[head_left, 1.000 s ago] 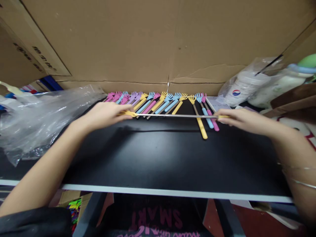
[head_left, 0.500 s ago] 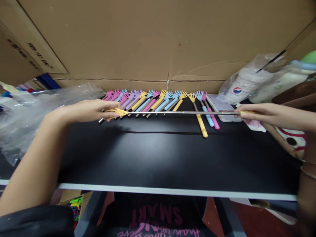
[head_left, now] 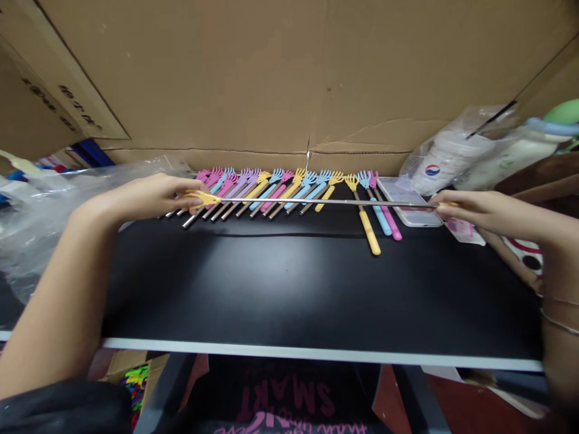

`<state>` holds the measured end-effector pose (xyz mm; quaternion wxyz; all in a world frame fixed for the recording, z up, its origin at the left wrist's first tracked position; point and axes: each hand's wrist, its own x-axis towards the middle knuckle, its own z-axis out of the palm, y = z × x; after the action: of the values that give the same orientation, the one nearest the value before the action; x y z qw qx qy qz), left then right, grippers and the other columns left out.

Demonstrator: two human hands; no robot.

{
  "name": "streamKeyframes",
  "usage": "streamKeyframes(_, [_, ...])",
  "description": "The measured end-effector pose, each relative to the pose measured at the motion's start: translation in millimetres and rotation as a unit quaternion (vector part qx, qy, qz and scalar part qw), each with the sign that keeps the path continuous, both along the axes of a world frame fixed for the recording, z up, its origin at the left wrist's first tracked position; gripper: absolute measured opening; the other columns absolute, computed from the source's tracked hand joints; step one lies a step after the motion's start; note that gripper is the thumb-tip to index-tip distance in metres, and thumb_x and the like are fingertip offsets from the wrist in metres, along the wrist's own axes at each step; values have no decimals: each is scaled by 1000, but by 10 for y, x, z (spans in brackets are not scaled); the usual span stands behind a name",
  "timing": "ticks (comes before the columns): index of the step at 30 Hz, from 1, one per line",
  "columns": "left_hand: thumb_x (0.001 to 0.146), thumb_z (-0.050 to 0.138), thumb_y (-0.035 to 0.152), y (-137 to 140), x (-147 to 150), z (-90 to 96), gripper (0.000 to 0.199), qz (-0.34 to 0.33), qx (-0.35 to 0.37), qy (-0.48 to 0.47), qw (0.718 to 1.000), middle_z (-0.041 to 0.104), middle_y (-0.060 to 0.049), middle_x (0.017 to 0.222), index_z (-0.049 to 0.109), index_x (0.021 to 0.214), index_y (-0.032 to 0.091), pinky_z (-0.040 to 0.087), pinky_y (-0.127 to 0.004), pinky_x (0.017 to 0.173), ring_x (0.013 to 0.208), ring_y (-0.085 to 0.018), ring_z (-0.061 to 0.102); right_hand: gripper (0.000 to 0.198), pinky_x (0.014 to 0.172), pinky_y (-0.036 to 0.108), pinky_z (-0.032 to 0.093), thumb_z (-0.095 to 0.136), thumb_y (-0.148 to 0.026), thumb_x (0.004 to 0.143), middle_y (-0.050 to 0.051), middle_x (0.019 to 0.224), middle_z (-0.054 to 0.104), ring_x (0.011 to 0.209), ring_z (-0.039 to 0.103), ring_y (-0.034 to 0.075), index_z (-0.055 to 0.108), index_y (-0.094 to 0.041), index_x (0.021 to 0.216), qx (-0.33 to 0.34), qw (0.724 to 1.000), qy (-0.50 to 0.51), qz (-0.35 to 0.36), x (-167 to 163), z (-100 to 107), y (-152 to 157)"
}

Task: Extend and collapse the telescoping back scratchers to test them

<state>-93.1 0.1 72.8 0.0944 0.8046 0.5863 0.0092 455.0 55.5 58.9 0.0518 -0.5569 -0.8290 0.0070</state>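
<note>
A yellow back scratcher (head_left: 289,201), its metal rod drawn out long, stretches level between my two hands above the table. My left hand (head_left: 156,196) is closed on its yellow claw end. At the other end, my right hand (head_left: 479,208) wraps round the yellow handle, which the fingers mostly hide. Behind the rod lies a slanting row of back scratchers (head_left: 271,191) in pink, blue, purple and yellow. Right of that row, a yellow back scratcher (head_left: 368,229), a blue one (head_left: 380,214) and a pink one (head_left: 389,220) lie side by side.
A phone (head_left: 418,208) and a plastic-wrapped cup (head_left: 446,163) stand at the right back, near a bottle (head_left: 511,154). Clear plastic bags (head_left: 40,229) cover the left side. A cardboard wall (head_left: 271,72) closes the back of the black table (head_left: 289,301).
My left hand has moved a little left and up with the claw end, so the rod reaches further left. My right hand stays nearly in place.
</note>
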Motion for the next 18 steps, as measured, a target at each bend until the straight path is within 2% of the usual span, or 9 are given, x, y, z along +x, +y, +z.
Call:
streamKeyframes(2, [91, 40, 53, 6, 103, -13, 46, -9, 4, -27, 1000, 68, 1, 91, 61, 110, 18, 39, -18, 70, 80, -14, 57, 47, 65, 26, 46, 42, -63, 86, 6, 77, 68, 68, 61, 16, 64, -21, 91, -54, 998, 20, 38, -100, -34, -2])
streamKeyframes(4, [91, 38, 54, 12, 239, -44, 45, -52, 9, -82, 995, 67, 0, 84, 62, 104, 19, 40, -19, 68, 75, -14, 57, 47, 66, 28, 45, 36, -58, 90, 7, 80, 68, 69, 61, 17, 63, -20, 98, -52, 994, 34, 85, -289, -69, -53])
streamKeyframes(7, [91, 39, 53, 8, 449, -117, 42, -69, 57, -123, 988, 62, 1, 67, 64, 93, 19, 38, -21, 61, 61, -12, 54, 41, 71, 31, 45, 35, -48, 95, 10, 96, 70, 81, 64, 21, 62, -19, 107, 24, 992, 24, 122, -597, -121, -173])
streamKeyframes(10, [92, 42, 48, -17, 641, -231, 37, -77, 97, -166, 978, 59, 3, 62, 64, 95, 19, 36, -20, 59, 57, -11, 53, 39, 74, 31, 45, 36, -42, 96, 11, 104, 70, 90, 66, 22, 63, -17, 109, 99, 984, 42, 139, -815, -200, -270])
streamKeyframes(18, [95, 44, 37, -185, 1185, -624, 26, -132, 81, -201, 967, 63, 5, 61, 65, 100, 22, 36, -19, 60, 58, -10, 59, 30, 56, 23, 42, 36, -32, 98, 2, 91, 73, 72, 68, 13, 64, -21, 105, 227, 940, 6, 257, -1267, -497, -491])
